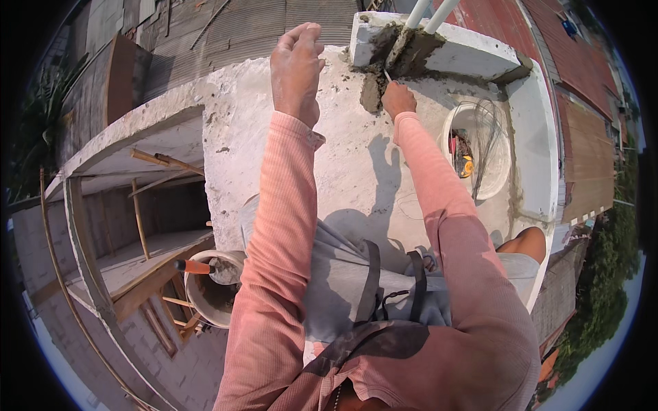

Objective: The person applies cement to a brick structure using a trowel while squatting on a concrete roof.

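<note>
My right hand (399,99) is closed around a thin, pale-ended tool (387,75); most of it is hidden, so its kind does not show. The tool's end meets wet grey mortar (371,92) at the foot of a low white wall (473,55). Two white pipes (426,19) rise beside more mortar smeared on that wall. To the left, my left hand (296,72) is raised over the white slab (274,96), fingers stretched out and holding nothing. Dusty residue marks its fingertips.
On the right stands a white bucket (508,161) with coiled wire and tools inside. A second bucket (240,316) at lower left carries an orange-handled trowel (195,266). The slab's left edge drops to a lower level with timber props (140,219). Corrugated roofs (240,34) lie beyond.
</note>
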The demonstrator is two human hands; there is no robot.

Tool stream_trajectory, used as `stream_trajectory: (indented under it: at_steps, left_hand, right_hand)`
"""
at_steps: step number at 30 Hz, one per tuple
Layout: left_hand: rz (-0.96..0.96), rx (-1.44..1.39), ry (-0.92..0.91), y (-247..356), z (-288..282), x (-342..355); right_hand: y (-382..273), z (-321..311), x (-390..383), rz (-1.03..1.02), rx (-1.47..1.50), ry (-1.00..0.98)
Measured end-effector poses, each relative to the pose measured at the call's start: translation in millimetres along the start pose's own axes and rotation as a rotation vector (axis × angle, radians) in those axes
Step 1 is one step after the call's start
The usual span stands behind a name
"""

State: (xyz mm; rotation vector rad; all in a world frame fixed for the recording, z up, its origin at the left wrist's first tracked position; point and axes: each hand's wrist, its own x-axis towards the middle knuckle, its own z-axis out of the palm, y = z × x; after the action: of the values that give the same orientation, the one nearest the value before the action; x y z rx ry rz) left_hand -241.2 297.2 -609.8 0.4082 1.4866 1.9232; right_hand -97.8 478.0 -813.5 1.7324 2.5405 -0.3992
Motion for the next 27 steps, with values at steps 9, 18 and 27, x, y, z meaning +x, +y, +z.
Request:
stream_trajectory:
  at_steps: [9,18,27]
  left_hand:
    - [0.029,0.006,0.054,10.1,-19.0,2.7]
    - [0.021,0.022,0.017,3.6,-6.3,3.5]
    - [0.027,0.044,0.005,-3.5,-6.9,5.8]
  right_hand:
    - [26.5,-23.0,-8.5,-0.049,-0.029,-0.139]
    - [20.6,-10.6,-25.4,0.102,0.277,0.038]
    - [16.0,-3.4,-45.4,0.081,0.155,-0.036]
